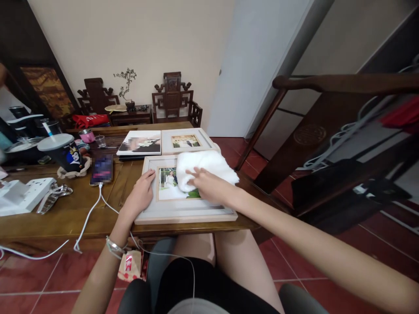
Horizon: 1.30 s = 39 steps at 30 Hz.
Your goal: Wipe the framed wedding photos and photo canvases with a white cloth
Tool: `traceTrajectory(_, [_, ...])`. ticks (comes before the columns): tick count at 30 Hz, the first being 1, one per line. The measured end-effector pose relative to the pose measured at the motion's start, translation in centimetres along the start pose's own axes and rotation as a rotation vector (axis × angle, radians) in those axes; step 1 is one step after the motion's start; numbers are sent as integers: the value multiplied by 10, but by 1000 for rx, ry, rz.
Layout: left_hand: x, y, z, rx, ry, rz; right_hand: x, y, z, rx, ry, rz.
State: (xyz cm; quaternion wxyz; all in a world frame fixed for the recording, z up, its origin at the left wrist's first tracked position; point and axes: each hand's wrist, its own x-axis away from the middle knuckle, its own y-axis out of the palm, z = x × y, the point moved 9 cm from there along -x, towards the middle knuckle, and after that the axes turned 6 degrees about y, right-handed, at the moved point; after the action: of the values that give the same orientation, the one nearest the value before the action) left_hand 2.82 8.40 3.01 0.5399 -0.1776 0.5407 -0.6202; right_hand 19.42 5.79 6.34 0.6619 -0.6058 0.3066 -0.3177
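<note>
A pale picture frame (193, 218) with a wedding photo (168, 179) lies flat at the table's front edge. My left hand (140, 192) grips the frame's left side, fingers over the rim. On the frame's upper right a fluffy white cloth (209, 163) covers part of the photo. My right hand (204, 183) holds the cloth down against the picture, its fingers pressed into the cloth's near left part. Behind it lies a second framed photo (186, 140), beside a flat picture album or board (140, 143).
To the left are a phone (101, 169) on a white charging cable (88, 222), a dark lidded cup (70, 155), a power strip (29, 196) and a pink cup (87, 136). A wooden chair (294, 126) stands close at the right. A paper bag (130, 265) sits below the table edge.
</note>
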Motion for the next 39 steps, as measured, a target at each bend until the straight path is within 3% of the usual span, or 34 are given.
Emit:
traceTrajectory(5, [2, 2, 1, -8, -23, -11, 58, -25, -38, -243, -85, -233])
traceTrajectory(9, [2, 4, 3, -15, -6, -32, 65, -30, -47, -304, -68, -165])
traceTrajectory(14, [2, 6, 1, -2, 9, -29, 25, -5, -23, -281, 7, 26])
traceTrajectory(18, [3, 4, 1, 20, 16, -20, -23, 1, 11, -203, 13, 178])
traceTrajectory(22, [3, 2, 3, 29, 32, -18, -49, 6, 30, -90, 72, 177])
traceTrajectory(26, [2, 2, 2, 32, 10, -6, -26, 7, 7, -82, 10, 76])
traceTrajectory(33, [3, 4, 3, 15, 9, -11, 51, -29, -48, -322, -133, -255])
traceTrajectory(36, [2, 4, 3, 4, 23, -12, 54, -33, -62, -370, -160, -232])
traceTrajectory(39, [1, 4, 5, -16, 42, -20, 36, -20, -60, -393, -147, -99])
